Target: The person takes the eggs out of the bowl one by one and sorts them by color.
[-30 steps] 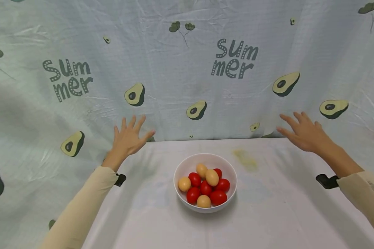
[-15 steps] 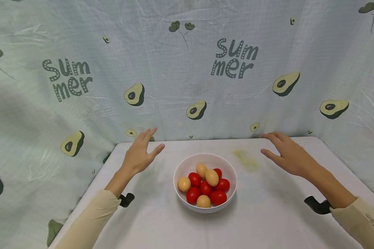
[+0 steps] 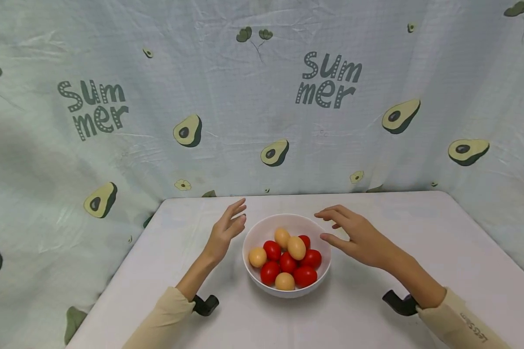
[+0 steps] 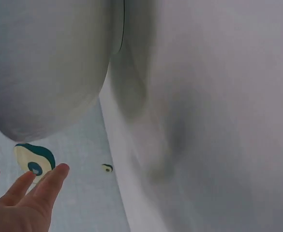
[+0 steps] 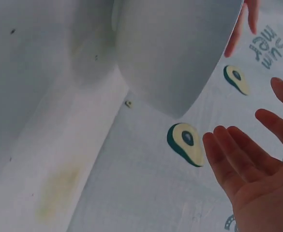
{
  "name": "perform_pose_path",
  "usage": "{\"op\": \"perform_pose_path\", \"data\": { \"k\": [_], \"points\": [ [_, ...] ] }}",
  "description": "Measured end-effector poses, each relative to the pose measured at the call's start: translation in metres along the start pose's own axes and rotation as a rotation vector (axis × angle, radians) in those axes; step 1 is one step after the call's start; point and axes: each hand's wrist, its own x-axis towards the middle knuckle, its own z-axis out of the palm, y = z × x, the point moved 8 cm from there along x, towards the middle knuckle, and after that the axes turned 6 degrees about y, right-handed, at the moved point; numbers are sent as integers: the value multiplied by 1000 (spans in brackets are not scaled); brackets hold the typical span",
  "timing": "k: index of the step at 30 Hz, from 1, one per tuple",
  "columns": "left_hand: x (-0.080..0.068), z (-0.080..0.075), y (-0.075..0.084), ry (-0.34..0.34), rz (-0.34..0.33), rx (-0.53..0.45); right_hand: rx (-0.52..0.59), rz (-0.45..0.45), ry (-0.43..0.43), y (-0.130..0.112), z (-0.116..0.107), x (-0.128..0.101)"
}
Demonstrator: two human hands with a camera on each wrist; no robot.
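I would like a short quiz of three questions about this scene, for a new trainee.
1. True or false: the left hand grips the round white bowl.
2. How many tan eggs lie visible in it among the red tomatoes?
3. Which hand is nearer the faint yellow stain on the white table? A) left B) right hand

Key: 1 false, its fingers are straight beside the rim; 2 four; 3 B.

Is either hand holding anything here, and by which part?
Nothing is held. The left hand and right hand flank the white bowl, fingers straight, no grip.
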Motion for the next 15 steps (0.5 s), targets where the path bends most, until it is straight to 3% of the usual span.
{"op": "perform_pose_path", "data": {
  "k": [8, 15],
  "points": [
    [7, 40, -15, -102, -131, -116, 135, 38, -134, -15, 32, 12],
    [5, 56, -21, -159, -203, -214, 144, 22, -205, -18, 47, 19]
  ]
}}
